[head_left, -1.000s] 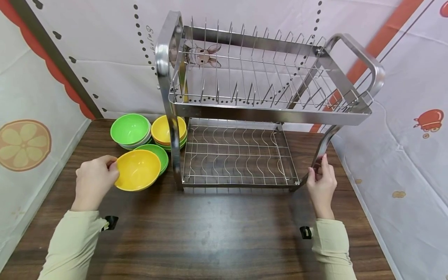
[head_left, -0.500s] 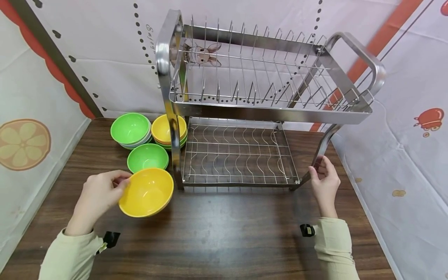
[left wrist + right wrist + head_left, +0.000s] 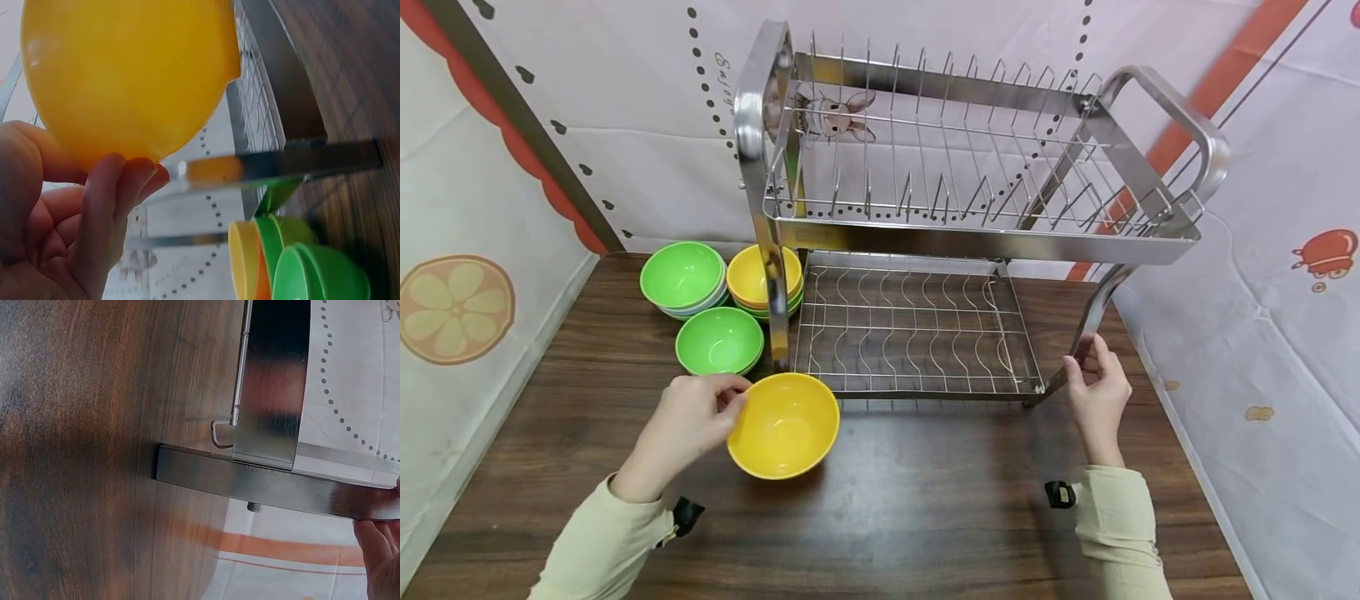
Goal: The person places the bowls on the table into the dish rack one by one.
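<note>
My left hand (image 3: 688,425) pinches the rim of a yellow bowl (image 3: 785,433) between thumb and fingers. The bowl is held in front of the rack's left leg, tilted with its inside facing up toward the head camera. In the left wrist view the bowl's outside (image 3: 131,69) fills the top, with fingertips at its edge. At the right, my right hand (image 3: 1097,400) holds the front right leg of a two-tier metal dish rack (image 3: 985,242). The right wrist view shows that leg (image 3: 250,484) standing on the table, the fingers partly cut off at the edge.
Left of the rack stand a green bowl stack (image 3: 681,275), a yellow-topped stack (image 3: 748,279) and a nearer green bowl (image 3: 718,342). The wooden table (image 3: 925,517) meets printed cloth walls (image 3: 460,167) at the back and sides. The rack's lower wire shelf (image 3: 910,333) sits low.
My left hand has carried the yellow bowl right and toward me, away from the green bowl, to the front of the rack. The right hand stays at the leg, slightly shifted.
</note>
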Tool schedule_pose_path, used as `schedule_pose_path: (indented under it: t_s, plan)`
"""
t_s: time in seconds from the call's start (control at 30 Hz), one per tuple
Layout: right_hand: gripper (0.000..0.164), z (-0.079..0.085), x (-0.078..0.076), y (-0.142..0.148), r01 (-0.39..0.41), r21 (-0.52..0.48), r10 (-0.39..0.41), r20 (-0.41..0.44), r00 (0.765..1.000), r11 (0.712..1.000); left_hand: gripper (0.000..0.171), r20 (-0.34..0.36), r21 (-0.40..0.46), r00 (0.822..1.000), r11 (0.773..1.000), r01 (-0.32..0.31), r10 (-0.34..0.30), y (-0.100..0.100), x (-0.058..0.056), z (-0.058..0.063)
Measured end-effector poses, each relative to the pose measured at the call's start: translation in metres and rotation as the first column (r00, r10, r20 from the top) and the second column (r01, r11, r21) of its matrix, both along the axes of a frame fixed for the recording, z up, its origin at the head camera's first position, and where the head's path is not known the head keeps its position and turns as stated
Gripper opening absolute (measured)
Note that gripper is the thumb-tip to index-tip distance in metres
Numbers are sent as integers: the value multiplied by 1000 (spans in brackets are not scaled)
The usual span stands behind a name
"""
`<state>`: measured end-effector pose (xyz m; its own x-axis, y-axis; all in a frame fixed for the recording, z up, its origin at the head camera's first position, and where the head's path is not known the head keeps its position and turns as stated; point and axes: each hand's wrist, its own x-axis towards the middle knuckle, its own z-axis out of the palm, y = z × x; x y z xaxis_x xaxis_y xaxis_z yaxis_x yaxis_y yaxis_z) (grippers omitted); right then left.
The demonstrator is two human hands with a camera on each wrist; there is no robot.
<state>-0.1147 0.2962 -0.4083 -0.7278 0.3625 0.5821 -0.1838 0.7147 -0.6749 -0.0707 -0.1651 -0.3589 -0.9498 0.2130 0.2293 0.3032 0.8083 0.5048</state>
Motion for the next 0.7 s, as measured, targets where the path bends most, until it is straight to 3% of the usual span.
schedule_pose_path:
  t_s: [0.43, 0.7]
  plan:
    - [30, -1, 0, -2, 12, 17, -12, 3, 1000, 1000, 11, -41, 54, 993, 992, 111, -109, 38, -9, -12]
    - [38, 11, 5, -9, 38, -72, -27, 150, 988, 997, 11, -39, 64, 988, 986, 155, -153, 53, -14, -15]
